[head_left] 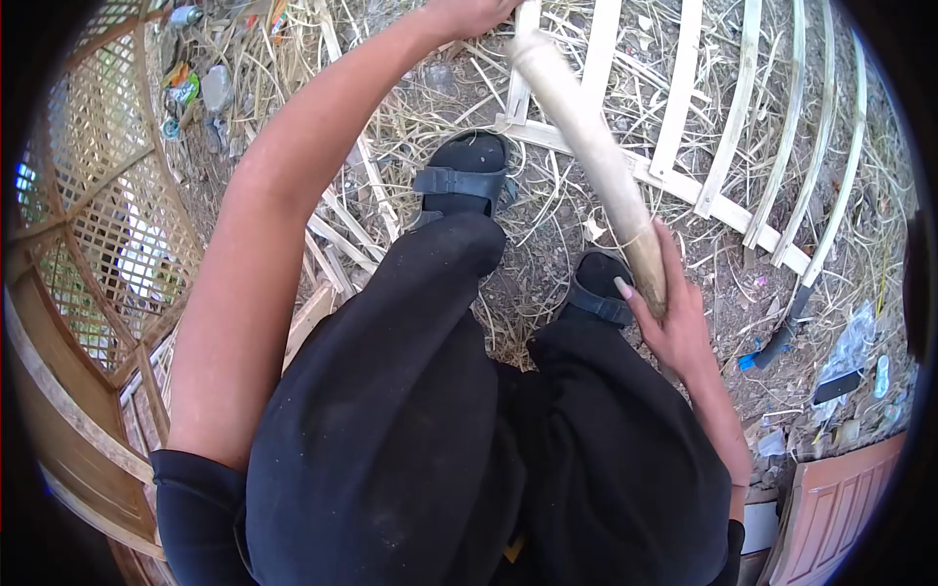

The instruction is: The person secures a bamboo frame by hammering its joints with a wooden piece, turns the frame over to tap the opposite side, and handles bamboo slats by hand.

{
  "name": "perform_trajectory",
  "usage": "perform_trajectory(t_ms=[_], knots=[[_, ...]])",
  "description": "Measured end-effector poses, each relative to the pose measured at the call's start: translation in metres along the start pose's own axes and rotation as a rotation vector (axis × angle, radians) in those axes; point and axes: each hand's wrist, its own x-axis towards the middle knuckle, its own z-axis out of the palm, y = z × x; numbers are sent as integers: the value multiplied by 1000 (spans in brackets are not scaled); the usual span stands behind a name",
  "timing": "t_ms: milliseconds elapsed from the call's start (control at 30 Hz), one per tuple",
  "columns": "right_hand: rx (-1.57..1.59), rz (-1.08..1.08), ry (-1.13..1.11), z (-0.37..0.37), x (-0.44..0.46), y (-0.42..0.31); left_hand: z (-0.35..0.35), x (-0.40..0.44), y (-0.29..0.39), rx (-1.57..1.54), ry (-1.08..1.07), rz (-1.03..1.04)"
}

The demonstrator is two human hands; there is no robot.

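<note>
My right hand [679, 322] is wrapped round the lower end of a thick, pale bamboo stick [596, 146], which slants up and to the left. The stick's upper end passes in front of a frame of pale bamboo slats [674, 93], joined along one flat crosspiece [728, 210]. At the top edge of the view, my left hand [474, 14] is closed at the frame's leftmost slat [528, 21]. Its fingertips are partly cut off by the edge. Both sandalled feet stand on the ground below the frame.
A woven lattice panel [107, 186] leans at the left. Loose bamboo strips [342, 230] and shavings litter the ground. On the right lie a dark curved tool [782, 337], a phone [837, 388], plastic wrapping [852, 342] and a brown panelled board [840, 508].
</note>
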Motion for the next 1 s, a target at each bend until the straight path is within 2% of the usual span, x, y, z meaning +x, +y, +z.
perform_trajectory(t_ms=[33, 100, 167, 200, 233, 267, 300, 333, 367, 433, 467, 500, 567, 600, 633, 700, 733, 767, 800, 900, 967, 1000], knots=[[-26, 74, -74, -1, 0, 2, -3, 0, 6, 92, 14, -2], [-31, 63, -103, -6, 0, 2, -1, 1, 9, 198, -44, -69], [-34, 45, -132, -7, 1, -1, 7, 4, -4, -60, 167, 169], [31, -37, -4, -3, -1, -6, 1, 5, 3, 193, -37, -14], [95, -121, 126, -1, -3, -9, -12, 0, 16, 267, -75, -17], [97, -117, 128, 1, -5, -7, -17, 1, 20, 248, -106, -34], [105, -84, 162, 6, -8, -4, -19, 2, 21, 229, -136, -50], [113, -50, 194, 9, -10, -2, 2, 3, 1, 228, -21, 2], [111, -46, 198, 8, -9, 2, 3, 1, 2, 224, -20, 6], [-110, 194, -179, 0, -1, 10, 4, 7, 4, 224, -45, -54], [-114, 98, -134, -3, -2, 5, 4, 6, 4, 217, -3, -8], [-110, 98, -137, -5, -1, -2, 3, 5, 0, 219, -8, -9], [109, 23, 123, -8, -1, -25, 5, 5, -7, 280, 217, 254], [96, -51, 227, -11, 1, -33, 0, 5, -10, -119, 25, 270], [93, -49, 226, -10, 2, -32, 9, 10, -13, 8, 136, 267], [96, -89, 298, -3, 3, -24, 6, 9, -9, -28, -5, 153], [92, -91, 299, -2, 5, -16, 6, 5, -4, 93, 30, 94], [-28, 60, 97, -3, 8, -5, 2, 1, 6, 216, 65, 33], [-148, 209, -106, -5, 11, 1, 10, 4, -1, 197, 23, -1], [38, 106, 19, -17, 14, -10, 11, 6, -1, 269, 59, 18], [62, 100, 78, -28, 17, -27, 28, 12, -39, -174, -66, 185], [76, 35, 160, -31, 19, -32, 22, 9, -26, 53, -29, 108]])
